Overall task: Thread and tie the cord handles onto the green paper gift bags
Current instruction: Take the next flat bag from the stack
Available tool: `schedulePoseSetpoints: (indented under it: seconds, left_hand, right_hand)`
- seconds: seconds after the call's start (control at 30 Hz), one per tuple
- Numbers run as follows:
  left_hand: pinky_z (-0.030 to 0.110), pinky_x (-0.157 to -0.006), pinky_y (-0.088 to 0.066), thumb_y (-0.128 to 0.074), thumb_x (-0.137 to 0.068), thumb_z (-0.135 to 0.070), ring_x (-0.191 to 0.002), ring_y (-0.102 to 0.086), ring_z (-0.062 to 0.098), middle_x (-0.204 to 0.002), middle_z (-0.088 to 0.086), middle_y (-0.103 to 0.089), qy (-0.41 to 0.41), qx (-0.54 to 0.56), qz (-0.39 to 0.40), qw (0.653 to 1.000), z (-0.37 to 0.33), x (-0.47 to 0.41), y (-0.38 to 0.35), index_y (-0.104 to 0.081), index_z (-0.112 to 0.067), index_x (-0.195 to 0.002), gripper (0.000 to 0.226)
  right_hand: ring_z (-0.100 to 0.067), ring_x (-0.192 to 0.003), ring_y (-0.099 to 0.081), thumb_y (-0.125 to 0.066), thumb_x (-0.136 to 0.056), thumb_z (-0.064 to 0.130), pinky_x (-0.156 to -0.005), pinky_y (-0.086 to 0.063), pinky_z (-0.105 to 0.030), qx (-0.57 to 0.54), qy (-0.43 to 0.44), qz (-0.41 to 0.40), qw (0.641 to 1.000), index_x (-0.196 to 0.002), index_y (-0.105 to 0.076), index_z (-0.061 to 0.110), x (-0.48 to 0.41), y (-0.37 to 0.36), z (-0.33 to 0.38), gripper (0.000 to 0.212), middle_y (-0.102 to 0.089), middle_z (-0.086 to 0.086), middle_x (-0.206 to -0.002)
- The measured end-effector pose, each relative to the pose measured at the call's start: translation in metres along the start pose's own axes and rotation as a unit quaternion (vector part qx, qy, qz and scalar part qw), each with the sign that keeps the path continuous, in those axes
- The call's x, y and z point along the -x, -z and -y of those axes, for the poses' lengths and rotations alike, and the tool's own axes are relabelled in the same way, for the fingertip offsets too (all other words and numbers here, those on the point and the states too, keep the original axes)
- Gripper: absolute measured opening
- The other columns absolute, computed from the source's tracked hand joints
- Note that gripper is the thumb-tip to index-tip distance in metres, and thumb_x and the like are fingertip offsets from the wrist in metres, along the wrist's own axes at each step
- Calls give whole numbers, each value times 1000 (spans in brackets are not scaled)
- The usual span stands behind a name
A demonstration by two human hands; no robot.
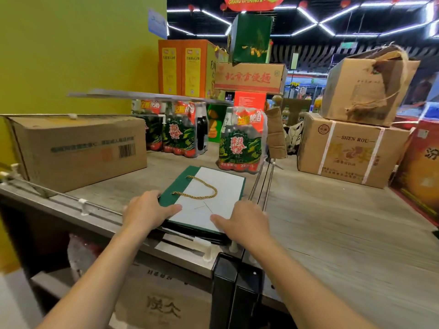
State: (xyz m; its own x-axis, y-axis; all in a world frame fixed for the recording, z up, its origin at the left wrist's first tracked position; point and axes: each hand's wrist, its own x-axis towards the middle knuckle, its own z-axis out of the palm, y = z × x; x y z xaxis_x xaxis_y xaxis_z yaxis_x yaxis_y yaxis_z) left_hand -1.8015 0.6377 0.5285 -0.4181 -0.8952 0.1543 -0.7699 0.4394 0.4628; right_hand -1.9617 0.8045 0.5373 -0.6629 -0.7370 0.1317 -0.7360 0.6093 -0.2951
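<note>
Flat green paper gift bag [228, 184] lies pale face up on the grey wood-grain shelf [332, 222], directly in front of the shrink-wrapped pack of green-labelled bottles [242, 141], on our side of it and close to its base. Its green top band is turned to the left of the pack. One twisted gold cord handle [215, 192] is already through both holes of that band and loops loosely over the pale panel. We cannot see the knots or the bag's underside, so we judge that at least the other handle may remain. Left hand [148, 210]: nearer us than the pack and to its left, fingers laid straight across the bag's near corner beside the band, gripping nothing. Right hand [244, 222]: straight out from the pack towards us, palm down on the bag's near edge, fingers relaxed and flat, also holding nothing. The cord lies between the two hands, slightly closer to the pack. Handling estimate: the bag is light and card-stiff, and it will slide easily on the smooth shelf and crease if bent. Best lifted by its edges or the reinforced band. The cord is limp and light, best pinched near an end. Dark flat sheets [194, 233] show under the near edge, possibly more bags.
</note>
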Motion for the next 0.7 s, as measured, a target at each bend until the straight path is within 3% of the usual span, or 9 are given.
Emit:
schedulePoseSetpoints:
  seconds: [0.13,0.23,0.33,0.43,0.53,0.6,0.7]
  left_hand:
    - [40,-82,-55,-62,-83,-68,-91,-61,21,-94,-8,-66,-15,-31,-2,999,-11,5,7,-58,-31,-110,46]
    - [39,-83,-52,-58,-91,-55,-92,-59,23,-92,-5,-66,-49,-63,-10,997,-28,15,14,-58,-28,-103,29]
    - [39,-86,-49,-54,-97,-51,-98,-57,25,-98,-3,-65,-87,-100,-16,991,-54,28,17,-56,-23,-107,29]
    - [40,-89,-46,-50,-99,-49,-111,-58,27,-117,1,-66,-133,-142,-20,981,-88,45,15,-56,-21,-125,39]
    - [41,-93,-45,-48,-99,-52,-119,-55,29,-127,2,-65,-179,-179,-25,967,-124,66,8,-55,-21,-131,45]
    - [40,-94,-45,-50,-97,-53,-120,-55,30,-128,3,-65,-206,-183,-31,961,-153,82,2,-57,-21,-129,46]
    - [40,-88,-45,-52,-96,-50,-111,-57,30,-116,4,-67,-249,-170,-35,953,-198,108,-8,-58,-22,-111,33]
  right_hand:
    - [-29,-109,-56,-50,-90,71,-89,-49,-39,-5,14,5,1000,-95,-55,17,2,5,-2,54,-62,-7,-114]
    - [-31,-123,-48,-49,-95,65,-100,-46,-44,-5,35,-10,999,-119,-60,14,4,15,-11,58,-55,-9,-128]
    - [-32,-132,-41,-47,-98,62,-108,-41,-47,26,50,-31,998,-137,-54,15,8,30,-26,62,-51,-11,-140]
    - [-32,-131,-44,-46,-100,57,-108,-41,-47,68,51,-53,995,-138,-51,15,15,47,-49,57,-53,-11,-140]
    - [-32,-129,-46,-47,-101,52,-108,-41,-46,94,40,-60,993,-136,-51,14,27,67,-79,52,-54,-10,-138]
    - [-31,-130,-46,-49,-100,50,-108,-41,-45,101,24,-63,993,-136,-52,14,37,81,-103,51,-54,-10,-137]
    - [-31,-128,-47,-50,-100,49,-107,-41,-45,109,-5,-71,992,-136,-50,15,55,102,-142,50,-53,-9,-138]
